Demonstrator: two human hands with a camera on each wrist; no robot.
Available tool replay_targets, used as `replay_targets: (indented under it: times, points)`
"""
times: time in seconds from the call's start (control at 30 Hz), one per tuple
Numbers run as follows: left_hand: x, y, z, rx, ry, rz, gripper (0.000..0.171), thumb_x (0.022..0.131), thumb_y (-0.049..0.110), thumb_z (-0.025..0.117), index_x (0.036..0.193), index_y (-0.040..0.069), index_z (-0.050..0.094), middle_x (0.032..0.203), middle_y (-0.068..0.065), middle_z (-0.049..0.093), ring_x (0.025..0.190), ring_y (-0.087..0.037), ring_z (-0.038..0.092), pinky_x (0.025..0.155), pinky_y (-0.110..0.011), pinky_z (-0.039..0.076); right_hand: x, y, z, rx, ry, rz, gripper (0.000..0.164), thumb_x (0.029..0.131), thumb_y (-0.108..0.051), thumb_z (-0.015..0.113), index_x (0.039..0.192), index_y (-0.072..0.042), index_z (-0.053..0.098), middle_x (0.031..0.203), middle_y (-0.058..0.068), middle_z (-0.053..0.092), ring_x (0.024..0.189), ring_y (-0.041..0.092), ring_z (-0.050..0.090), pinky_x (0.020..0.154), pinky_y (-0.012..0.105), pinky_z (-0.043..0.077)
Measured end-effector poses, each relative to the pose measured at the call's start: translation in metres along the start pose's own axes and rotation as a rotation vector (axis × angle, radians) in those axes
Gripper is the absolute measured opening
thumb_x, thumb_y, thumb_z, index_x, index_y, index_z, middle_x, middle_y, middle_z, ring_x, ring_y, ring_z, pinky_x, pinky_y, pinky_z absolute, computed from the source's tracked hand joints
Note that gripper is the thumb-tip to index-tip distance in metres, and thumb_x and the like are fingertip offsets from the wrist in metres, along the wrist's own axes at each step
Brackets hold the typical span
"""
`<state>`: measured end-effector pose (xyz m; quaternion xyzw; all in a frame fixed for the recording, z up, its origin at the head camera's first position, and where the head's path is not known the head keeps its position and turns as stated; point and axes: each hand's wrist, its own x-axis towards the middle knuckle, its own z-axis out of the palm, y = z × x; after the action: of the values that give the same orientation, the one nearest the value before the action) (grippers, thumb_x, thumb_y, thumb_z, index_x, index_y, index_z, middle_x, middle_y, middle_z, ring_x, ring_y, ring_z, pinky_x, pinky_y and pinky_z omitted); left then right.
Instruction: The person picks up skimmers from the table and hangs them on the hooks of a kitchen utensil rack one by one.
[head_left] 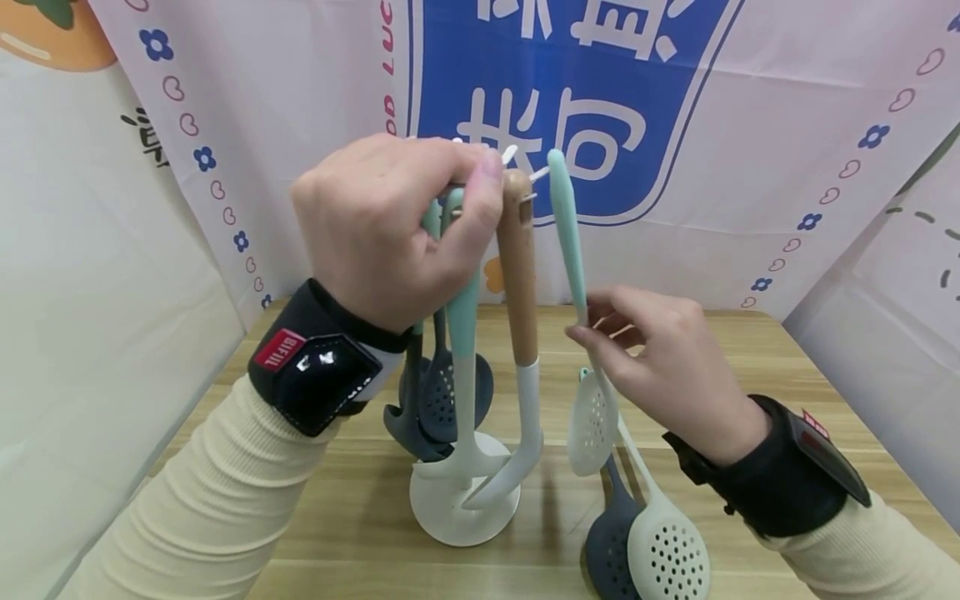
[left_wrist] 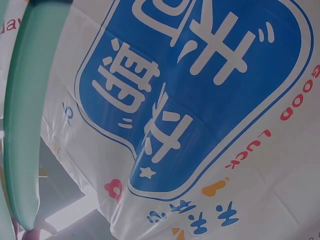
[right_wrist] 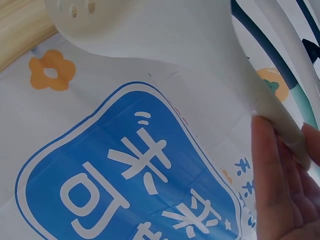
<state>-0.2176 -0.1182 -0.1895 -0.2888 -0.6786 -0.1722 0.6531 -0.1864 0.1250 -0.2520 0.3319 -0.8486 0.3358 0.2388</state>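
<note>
My left hand (head_left: 397,225) grips the top of a white utensil stand (head_left: 450,529), its fingers curled and partly hiding the hooks. Between finger and thumb, my right hand (head_left: 663,358) pinches the neck of a white slotted spoon (head_left: 588,429) with a mint handle, held upright. The handle's tip is right at a hook on the stand's right side. A wooden-handled white utensil (head_left: 517,287) and a mint-handled one (head_left: 464,333) hang at the front of the stand. Behind them hang a dark slotted spoon (head_left: 438,408) and a dark ladle (head_left: 408,429).
Below my right hand, a pale skimmer (head_left: 670,546) and a dark skimmer (head_left: 611,542) lie on the wooden table (head_left: 337,533). A printed cloth (head_left: 697,258) hangs behind the table.
</note>
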Motion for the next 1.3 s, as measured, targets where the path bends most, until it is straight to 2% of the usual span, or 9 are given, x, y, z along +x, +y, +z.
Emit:
replay_targets:
  times: [0.23,0.6,0.8,1.03,1.17,1.3]
  points:
    - [-0.001,-0.001,0.001,-0.003,0.007,0.007,0.038,0.098,0.032,0.055,0.083,0.012,0.083,0.067,-0.003,0.075,0.05,-0.02,0.057,0.047,-0.032,0.03,0.003,-0.004,0.002,0.004,-0.004,-0.025,0.018,0.091,-0.002,0.079,0.109,-0.002,0.076,0.093,0.009,0.079,0.082,0.021,0.076,0.068,0.036,0.065]
    - [0.001,0.0,0.003,-0.001,0.023,0.009,0.038,0.099,0.032,0.055,0.082,0.013,0.083,0.068,-0.002,0.076,0.05,-0.019,0.057,0.047,-0.032,0.03,0.004,-0.006,0.004,0.018,-0.03,-0.075,0.02,0.09,-0.001,0.079,0.11,-0.003,0.077,0.092,0.007,0.08,0.081,0.019,0.077,0.067,0.034,0.065]
    - [0.0,-0.001,0.003,0.007,0.016,0.006,0.038,0.099,0.033,0.054,0.083,0.013,0.083,0.068,-0.002,0.076,0.05,-0.02,0.057,0.047,-0.032,0.031,0.003,-0.006,0.005,0.074,-0.097,-0.055,0.021,0.092,-0.004,0.078,0.113,-0.003,0.077,0.099,0.009,0.081,0.083,0.017,0.078,0.069,0.031,0.065]
    - [-0.001,-0.001,0.003,0.008,0.008,0.001,0.039,0.1,0.033,0.054,0.084,0.013,0.084,0.069,-0.003,0.076,0.051,-0.02,0.059,0.046,-0.032,0.034,-0.005,0.0,0.002,0.084,-0.158,0.014,0.029,0.092,0.0,0.076,0.122,-0.003,0.076,0.105,0.009,0.082,0.084,0.016,0.078,0.071,0.026,0.064]
    - [-0.001,-0.001,0.003,0.01,0.011,-0.002,0.04,0.1,0.034,0.054,0.083,0.013,0.084,0.072,-0.003,0.078,0.052,-0.02,0.062,0.046,-0.034,0.039,-0.008,0.005,0.002,0.089,-0.172,0.035,0.028,0.093,-0.001,0.076,0.121,-0.003,0.076,0.105,0.008,0.082,0.083,0.015,0.077,0.071,0.025,0.063]
    - [-0.001,-0.001,0.002,0.012,0.003,-0.01,0.04,0.1,0.034,0.054,0.083,0.012,0.083,0.073,-0.004,0.079,0.053,-0.021,0.062,0.047,-0.034,0.039,-0.012,0.011,0.003,0.083,-0.173,0.036,0.027,0.094,-0.003,0.076,0.121,-0.002,0.075,0.103,0.007,0.081,0.082,0.015,0.077,0.07,0.025,0.062]
